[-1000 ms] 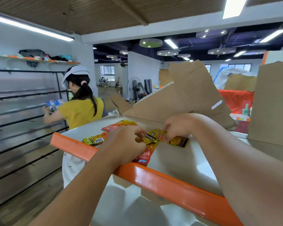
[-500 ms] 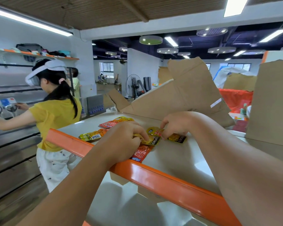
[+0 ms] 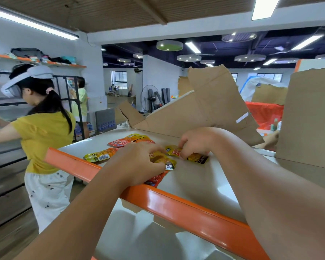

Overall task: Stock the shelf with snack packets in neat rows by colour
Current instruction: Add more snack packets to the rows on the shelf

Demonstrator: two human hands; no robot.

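Cardboard (image 3: 204,113), flattened, leans at twelve o'clock at the back of the white shelf (image 3: 195,186), whose orange front rail (image 3: 176,201) crosses just below our wrists. Our left hand (image 3: 139,164) reaches over the rail with its fingers curled down, gripping the middle yellow packet (image 3: 164,160). That packet overlaps a near red packet (image 3: 155,180), whose end pokes out from under our palm toward six o'clock. Our right hand (image 3: 194,141), at one o'clock from the left, pinches the dark-ended yellow packet (image 3: 197,158) with bent fingertips. The two held packets lie just beside each other on the shelf. At nine o'clock from our left hand rests a loose yellow packet (image 3: 99,156), and at eleven o'clock a far red packet (image 3: 119,142). A person in a yellow shirt (image 3: 43,136) stands at nine o'clock, beyond the shelf's end.
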